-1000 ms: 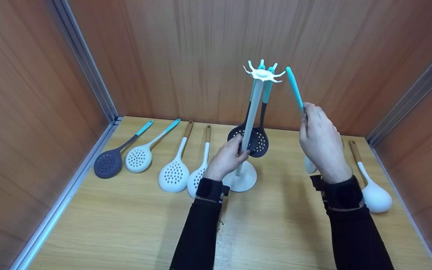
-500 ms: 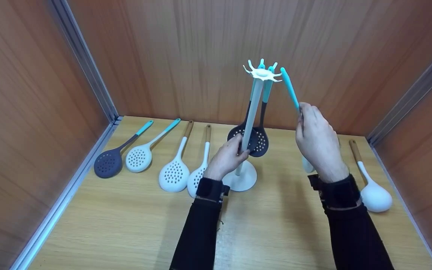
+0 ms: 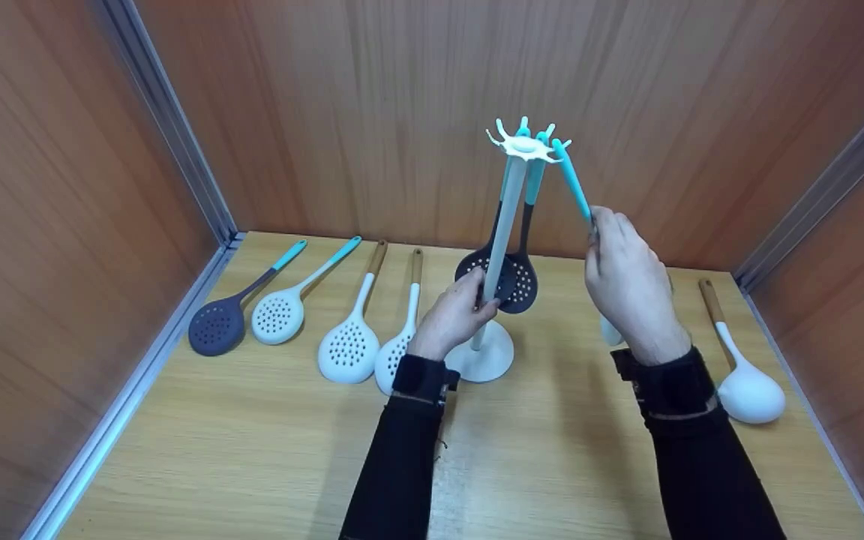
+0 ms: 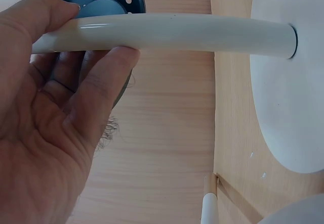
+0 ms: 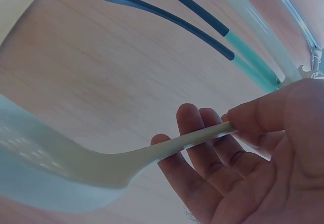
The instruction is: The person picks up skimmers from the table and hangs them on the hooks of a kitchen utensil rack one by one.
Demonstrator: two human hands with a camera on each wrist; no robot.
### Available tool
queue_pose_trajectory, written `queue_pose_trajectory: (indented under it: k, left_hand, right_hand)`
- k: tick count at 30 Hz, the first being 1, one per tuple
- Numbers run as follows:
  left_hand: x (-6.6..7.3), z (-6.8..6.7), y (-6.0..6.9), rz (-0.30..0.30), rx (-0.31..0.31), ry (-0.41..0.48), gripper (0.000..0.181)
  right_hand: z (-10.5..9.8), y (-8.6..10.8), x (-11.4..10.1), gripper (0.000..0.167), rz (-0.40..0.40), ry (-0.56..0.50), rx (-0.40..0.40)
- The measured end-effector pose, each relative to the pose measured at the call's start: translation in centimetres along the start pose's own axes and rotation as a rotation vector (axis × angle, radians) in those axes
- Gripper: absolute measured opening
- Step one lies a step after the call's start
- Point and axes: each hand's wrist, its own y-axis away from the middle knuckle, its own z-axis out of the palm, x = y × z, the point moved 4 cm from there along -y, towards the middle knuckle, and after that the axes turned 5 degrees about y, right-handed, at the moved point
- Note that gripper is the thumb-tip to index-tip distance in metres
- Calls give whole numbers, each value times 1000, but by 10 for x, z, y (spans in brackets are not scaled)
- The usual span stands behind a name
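Observation:
My left hand (image 3: 451, 315) grips the white pole (image 3: 505, 232) of a utensil stand; in the left wrist view thumb and fingers lie around the pole (image 4: 172, 33). My right hand (image 3: 627, 281) pinches a white ladle (image 5: 109, 168) by its neck, below the turquoise handle (image 3: 573, 180). Handle up, its tip touches or overlaps the right side of the stand's hooked top (image 3: 526, 148); I cannot tell which. Most of the ladle's bowl is hidden behind the hand in the head view. Two dark slotted utensils (image 3: 523, 281) with turquoise handles hang at the back of the stand.
On the table's left lie a dark skimmer (image 3: 217, 328), a white skimmer (image 3: 277, 317) with a turquoise handle, and two white slotted turners (image 3: 348, 351) with wooden handles. A white ladle (image 3: 753, 394) with a wooden handle lies right. Wood-panel walls (image 3: 372, 97) enclose the table.
My right hand has moved slightly left with the ladle, bringing its handle tip from beside the stand's top to the right-hand hooks. The left hand stays on the pole.

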Motion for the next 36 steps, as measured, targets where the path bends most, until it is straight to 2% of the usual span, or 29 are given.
queue_pose_trajectory:
  k: [22, 29, 36]
  left_hand:
    - [-2, 1, -1, -46, -12, 32, 18]
    - [-1, 1, 0, 12, 0, 11, 17]
    - [-1, 1, 0, 1, -3, 15, 17]
  right_hand:
    - [15, -2, -5, 37, 11, -22, -60]
    - [19, 0, -6, 37, -6, -52, -50]
    - [23, 1, -7, 37, 7, -65, -71]
